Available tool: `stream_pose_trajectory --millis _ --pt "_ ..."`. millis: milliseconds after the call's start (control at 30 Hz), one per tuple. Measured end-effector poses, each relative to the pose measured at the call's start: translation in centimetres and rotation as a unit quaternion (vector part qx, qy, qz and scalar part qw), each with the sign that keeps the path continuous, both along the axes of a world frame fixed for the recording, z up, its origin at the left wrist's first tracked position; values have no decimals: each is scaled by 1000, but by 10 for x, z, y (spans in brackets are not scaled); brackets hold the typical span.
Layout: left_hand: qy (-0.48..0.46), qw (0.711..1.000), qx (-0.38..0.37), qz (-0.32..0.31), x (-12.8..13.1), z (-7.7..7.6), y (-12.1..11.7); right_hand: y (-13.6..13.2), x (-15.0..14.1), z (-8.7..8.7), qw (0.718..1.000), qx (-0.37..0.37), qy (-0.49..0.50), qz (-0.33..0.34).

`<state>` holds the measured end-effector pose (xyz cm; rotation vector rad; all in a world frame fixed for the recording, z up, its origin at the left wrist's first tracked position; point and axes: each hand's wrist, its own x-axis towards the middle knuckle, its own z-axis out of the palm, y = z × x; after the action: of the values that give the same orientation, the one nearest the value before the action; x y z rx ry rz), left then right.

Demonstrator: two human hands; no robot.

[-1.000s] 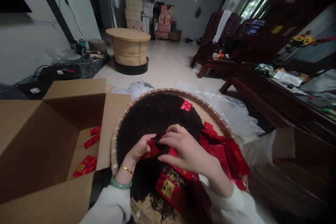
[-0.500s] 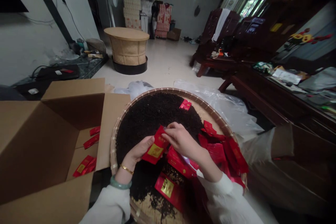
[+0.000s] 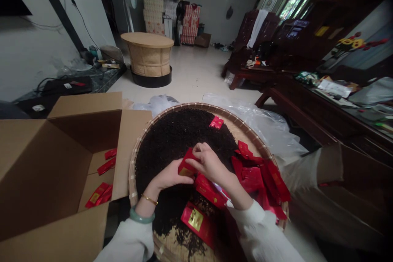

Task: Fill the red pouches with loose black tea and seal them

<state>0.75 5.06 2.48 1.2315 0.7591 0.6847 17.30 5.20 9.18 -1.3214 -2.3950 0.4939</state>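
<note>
A red packet with a gold panel (image 3: 185,168) is held between my two hands above a heap of dark loose tea leaves (image 3: 175,131). My left hand (image 3: 170,175) wraps its left side and lower end, thumb and fingers closed. At its top edge, my right hand (image 3: 206,159) pinches with bent fingers, hiding part of the packet. Below my wrists another red packet with a gold label (image 3: 196,221) lies in the round woven tray (image 3: 132,172). Several more red packets (image 3: 254,176) are piled at the tray's right side. A small red packet (image 3: 216,122) rests on the leaves farther back.
To the left stands an open cardboard box (image 3: 70,163) with several red packets inside. Clear plastic sheeting (image 3: 260,118) lies behind the tray. A round wicker stand (image 3: 150,57) is farther back, and a dark wooden table (image 3: 307,110) is at right.
My left hand has shifted right and up around the packet, its thumb now low near the gold panel. The packet's front has turned and is more covered by my hands.
</note>
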Motion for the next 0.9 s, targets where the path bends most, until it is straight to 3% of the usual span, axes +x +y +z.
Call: stream_pose_trajectory --millis 200,367,600,733,900 --pt "81 988 82 104 5 -8 1 -10 -1 9 999 7 -53 1" --pt "93 987 74 110 6 -11 1 -9 1 10 998 8 -64 21" --pt "23 992 32 119 5 -4 1 -10 6 9 994 106 22 21" --pt "-29 996 -1 83 2 -3 1 -2 10 6 996 58 52 49" --pt "-32 993 25 113 2 1 3 10 15 2 995 -4 81 60"
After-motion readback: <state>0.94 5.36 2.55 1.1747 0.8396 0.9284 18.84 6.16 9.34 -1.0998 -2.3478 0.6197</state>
